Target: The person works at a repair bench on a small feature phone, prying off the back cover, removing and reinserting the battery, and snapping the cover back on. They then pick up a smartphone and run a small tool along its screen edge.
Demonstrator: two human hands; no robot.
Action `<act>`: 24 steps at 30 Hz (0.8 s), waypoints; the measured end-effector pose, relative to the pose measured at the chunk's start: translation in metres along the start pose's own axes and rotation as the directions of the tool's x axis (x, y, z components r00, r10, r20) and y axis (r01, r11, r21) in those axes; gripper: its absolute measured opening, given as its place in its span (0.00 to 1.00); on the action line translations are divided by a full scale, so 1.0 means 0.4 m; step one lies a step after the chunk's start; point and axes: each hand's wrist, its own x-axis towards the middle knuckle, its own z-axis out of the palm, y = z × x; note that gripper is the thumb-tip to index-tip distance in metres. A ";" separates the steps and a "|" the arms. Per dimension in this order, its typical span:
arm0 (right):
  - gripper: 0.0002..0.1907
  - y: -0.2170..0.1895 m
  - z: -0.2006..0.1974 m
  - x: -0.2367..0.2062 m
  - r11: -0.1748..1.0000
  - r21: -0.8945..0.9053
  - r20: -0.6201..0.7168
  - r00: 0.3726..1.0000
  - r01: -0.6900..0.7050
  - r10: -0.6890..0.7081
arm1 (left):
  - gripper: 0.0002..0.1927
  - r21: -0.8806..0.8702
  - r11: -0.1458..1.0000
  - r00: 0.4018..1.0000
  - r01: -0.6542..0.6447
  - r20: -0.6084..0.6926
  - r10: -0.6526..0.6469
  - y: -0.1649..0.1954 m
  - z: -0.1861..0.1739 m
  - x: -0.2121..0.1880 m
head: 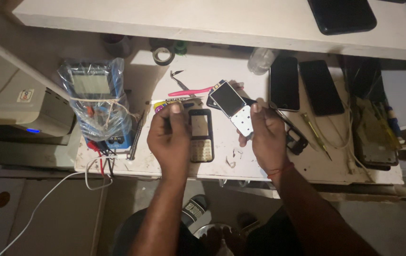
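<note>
My right hand (pixel 265 134) holds up a bare keypad-phone board (pixel 233 105) with its small screen and white metal dome sheet facing me. My left hand (pixel 171 135) hovers over the table beside a dark phone front cover with a keypad (pixel 200 135), fingers curled, thumb and forefinger pinched near a multicoloured tool (pixel 165 103). Whether it grips something small I cannot tell. A pink-handled tool (pixel 194 91) and metal tweezers (pixel 179 81) lie just behind.
A multimeter wrapped in clear plastic (pixel 96 102) stands at left with red and black leads. Two dark smartphones (pixel 302 85) lie at right, beside a screwdriver (pixel 314 129), a black phone frame (pixel 296 140) and cables. A tape roll (pixel 163 55) sits at back under a white shelf (pixel 203 19).
</note>
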 end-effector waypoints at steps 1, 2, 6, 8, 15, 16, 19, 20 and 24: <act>0.23 0.000 0.002 0.001 0.999 -0.020 -0.014 0.999 -0.037 0.036 | 0.09 0.028 0.999 1.000 -0.020 0.014 0.020 0.005 0.001 -0.002; 0.23 0.000 0.003 0.003 0.996 -0.041 -0.028 0.997 -0.074 0.073 | 0.09 0.055 0.998 0.999 -0.041 0.028 0.039 0.013 0.001 -0.003; 0.15 0.003 0.004 0.006 1.000 0.008 0.029 0.999 -0.012 0.012 | 0.12 0.645 0.715 0.963 -0.270 0.191 0.191 0.061 -0.022 0.007; 0.13 0.003 0.006 0.007 0.998 0.061 0.005 1.000 -0.024 0.023 | 0.15 0.810 0.576 0.990 -0.114 0.140 -0.001 0.081 -0.029 0.015; 0.14 -0.001 0.016 0.008 0.995 0.099 0.063 0.998 -0.027 0.021 | 0.22 0.903 0.418 0.976 -0.098 0.169 -0.136 0.101 -0.025 0.017; 0.14 0.001 0.020 0.008 0.992 0.112 0.070 0.996 -0.056 0.048 | 0.21 0.907 0.410 0.974 -0.094 0.168 -0.150 0.099 -0.025 0.017; 0.14 0.012 0.029 0.002 0.993 0.110 0.118 0.992 -0.051 0.038 | 0.19 0.936 0.338 0.947 -0.100 0.194 -0.256 0.084 -0.024 0.019; 0.14 0.018 0.033 -0.001 0.994 0.103 0.137 0.990 -0.036 0.022 | 0.18 0.946 0.305 0.931 -0.106 0.203 -0.305 0.076 -0.024 0.018; 0.12 0.038 0.042 -0.006 0.996 0.088 0.152 0.988 0.000 -0.013 | 0.11 0.902 0.391 0.954 -0.183 0.259 -0.151 0.037 -0.028 0.010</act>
